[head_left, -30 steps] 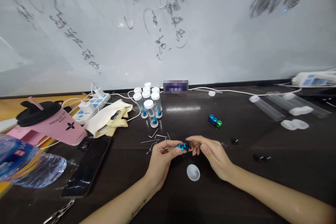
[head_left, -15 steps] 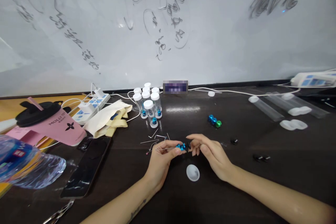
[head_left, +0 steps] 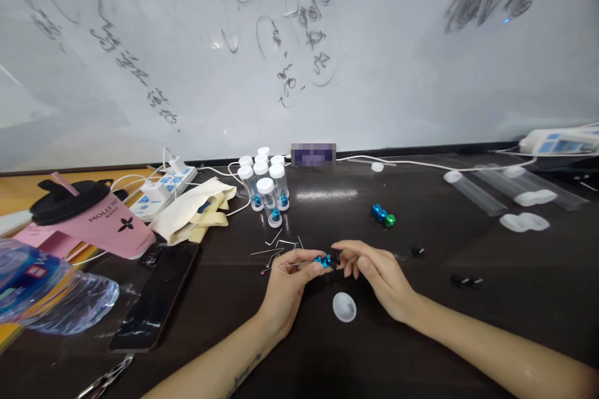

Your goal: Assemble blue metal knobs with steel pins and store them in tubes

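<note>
Between the thumb and fingers of my left hand (head_left: 286,290) is a small shiny blue metal part (head_left: 322,260). A thin metal rod, like a hex key, runs back from it across that hand. At the blue part's right end sits a small black piece (head_left: 335,259), pinched by the curled fingertips of my right hand (head_left: 384,277). How the two pieces join is too small to tell. Just below the hands lies a small white cap (head_left: 344,307), hollow side up, with something dark inside. Several bent hex keys (head_left: 286,243) lie beyond my left hand.
White-capped clear tubes (head_left: 267,196) with blue parts stand at the back. Blue and green parts (head_left: 382,215) and black pieces (head_left: 418,252) lie to the right, with empty tubes (head_left: 475,193) farther off. A phone (head_left: 156,299), pink cup (head_left: 100,218) and bottle (head_left: 60,293) are at left.
Both hands stay in nearly the same place, still on the blue part and black piece. The whole view has shifted very slightly; nothing else has visibly moved.
</note>
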The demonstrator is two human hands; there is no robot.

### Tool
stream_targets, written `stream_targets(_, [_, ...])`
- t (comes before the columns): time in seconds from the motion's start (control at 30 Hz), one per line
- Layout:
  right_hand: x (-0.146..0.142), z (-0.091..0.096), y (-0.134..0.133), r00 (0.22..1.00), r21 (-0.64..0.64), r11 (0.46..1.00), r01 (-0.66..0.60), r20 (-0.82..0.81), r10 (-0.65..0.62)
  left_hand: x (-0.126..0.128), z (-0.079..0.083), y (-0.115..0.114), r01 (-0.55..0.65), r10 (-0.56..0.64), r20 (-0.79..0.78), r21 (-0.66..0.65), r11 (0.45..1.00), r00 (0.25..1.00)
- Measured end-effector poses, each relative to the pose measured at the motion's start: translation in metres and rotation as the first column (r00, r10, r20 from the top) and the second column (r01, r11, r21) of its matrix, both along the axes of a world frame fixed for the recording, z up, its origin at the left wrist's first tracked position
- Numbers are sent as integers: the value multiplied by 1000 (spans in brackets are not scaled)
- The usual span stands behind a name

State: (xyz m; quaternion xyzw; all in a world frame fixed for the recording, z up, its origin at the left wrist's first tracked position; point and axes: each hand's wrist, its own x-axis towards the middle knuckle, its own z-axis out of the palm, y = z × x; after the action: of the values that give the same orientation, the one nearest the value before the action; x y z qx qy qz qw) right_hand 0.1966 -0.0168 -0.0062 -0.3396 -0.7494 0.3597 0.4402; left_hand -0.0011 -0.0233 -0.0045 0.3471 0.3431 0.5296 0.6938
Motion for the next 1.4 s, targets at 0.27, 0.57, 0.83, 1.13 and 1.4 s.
stream_targets(0.27, [0,-1,-1,1000,6,1000,14,16,-14,-1,-3,1,10,-10,-4,25,1000,1000])
stream_targets(0.57, [0,-2,1,1000,-6,1000,23,10,-23,0,-5,1,11,-11,-8,19,1000,1000])
stream_targets(0.83, [1,-2,-1,1000,-25,1000,15,1,-15,0,-5,1,5,-5,-2,27,1000,1000])
stream_targets(1.13, [0,-2,0,1000,-23,1000,8,1,-8,-1,-5,2,7,-7,-9,29,1000,1000])
stream_targets(1.4, [0,-2,-1,1000,-27,1000,9,6,-9,0,-5,1,5,-5,-10,28,1000,1000])
